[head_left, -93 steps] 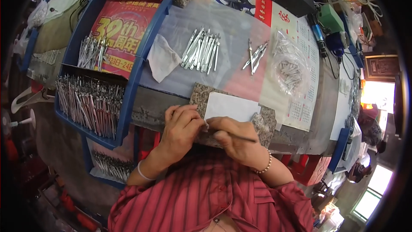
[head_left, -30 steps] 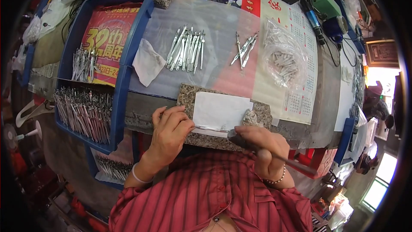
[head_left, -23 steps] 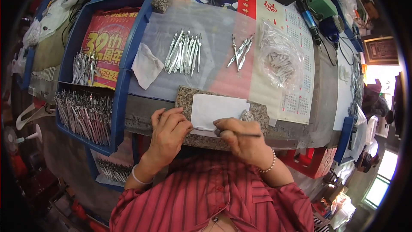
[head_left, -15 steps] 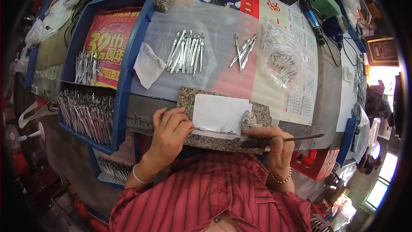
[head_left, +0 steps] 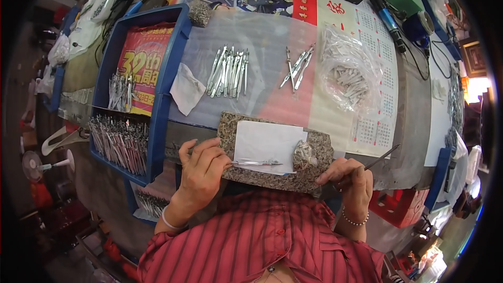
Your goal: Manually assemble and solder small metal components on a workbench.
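My left hand (head_left: 201, 173) pinches one end of a slim silver piece like a drawing compass (head_left: 257, 163), which lies across the near edge of white paper (head_left: 267, 139). Under the paper is a speckled stone slab (head_left: 228, 124). In my right hand (head_left: 355, 184), closed at the slab's right corner, is a dark rod-like tool (head_left: 383, 156); its tip points up and right, and the fingers hide its other end. Small metal parts in a clear bag (head_left: 304, 156) sit on the paper's right side, between my hands.
Several silver compass-like pieces (head_left: 229, 73) lie in a row beyond the slab, with a smaller group (head_left: 297, 68) to their right. A plastic bag of metal parts (head_left: 348, 76) rests farther right. The blue tray (head_left: 160, 105) on the left holds many more, beside a white cloth (head_left: 187, 89).
My right hand has drawn back right from the bag of small parts, taking the dark tool off the paper. The silver piece now shows more fully in my left fingers.
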{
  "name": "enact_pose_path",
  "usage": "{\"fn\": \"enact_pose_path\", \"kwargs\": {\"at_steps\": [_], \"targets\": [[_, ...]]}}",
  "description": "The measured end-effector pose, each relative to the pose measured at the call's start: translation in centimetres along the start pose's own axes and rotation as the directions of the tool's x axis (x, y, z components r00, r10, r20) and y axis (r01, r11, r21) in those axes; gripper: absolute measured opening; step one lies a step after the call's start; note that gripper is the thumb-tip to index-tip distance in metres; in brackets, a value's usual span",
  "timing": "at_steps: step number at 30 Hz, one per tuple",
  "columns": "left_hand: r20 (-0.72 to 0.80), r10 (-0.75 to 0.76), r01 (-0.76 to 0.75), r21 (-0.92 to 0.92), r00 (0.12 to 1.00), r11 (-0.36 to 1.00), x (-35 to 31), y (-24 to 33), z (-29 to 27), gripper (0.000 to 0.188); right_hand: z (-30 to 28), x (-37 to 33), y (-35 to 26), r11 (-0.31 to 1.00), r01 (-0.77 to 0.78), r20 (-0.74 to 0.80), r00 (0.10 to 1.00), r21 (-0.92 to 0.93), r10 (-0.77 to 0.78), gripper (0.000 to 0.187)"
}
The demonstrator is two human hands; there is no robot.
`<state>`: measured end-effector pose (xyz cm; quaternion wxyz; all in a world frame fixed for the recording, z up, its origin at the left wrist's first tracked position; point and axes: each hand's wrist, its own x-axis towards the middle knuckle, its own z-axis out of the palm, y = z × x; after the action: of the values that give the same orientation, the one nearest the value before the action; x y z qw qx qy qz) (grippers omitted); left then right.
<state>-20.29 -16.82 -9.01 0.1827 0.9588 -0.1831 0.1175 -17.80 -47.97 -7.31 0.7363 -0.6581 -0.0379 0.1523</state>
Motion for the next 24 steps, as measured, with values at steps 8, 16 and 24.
{"fn": "enact_pose_path", "kwargs": {"at_steps": [8,16,24], "targets": [[-0.015,-0.023,0.021,-0.121,1.000,0.992,0.9,-0.2,-0.1,0.025,-0.6,-0.5,-0.3,0.997,0.071,0.004,0.997,-0.017,-0.071,0.053],[0.042,-0.099,0.105,-0.206,0.994,0.973,-1.1,-0.5,2.6,0.018,2.5,0.2,-0.5,0.967,0.152,0.267,0.959,-0.205,-0.094,0.036],[0.047,-0.070,0.079,-0.219,0.996,0.972,-1.7,-1.0,2.6,0.018,6.9,3.7,1.5,0.695,0.519,0.348,0.853,-0.498,-0.388,0.022]]}}
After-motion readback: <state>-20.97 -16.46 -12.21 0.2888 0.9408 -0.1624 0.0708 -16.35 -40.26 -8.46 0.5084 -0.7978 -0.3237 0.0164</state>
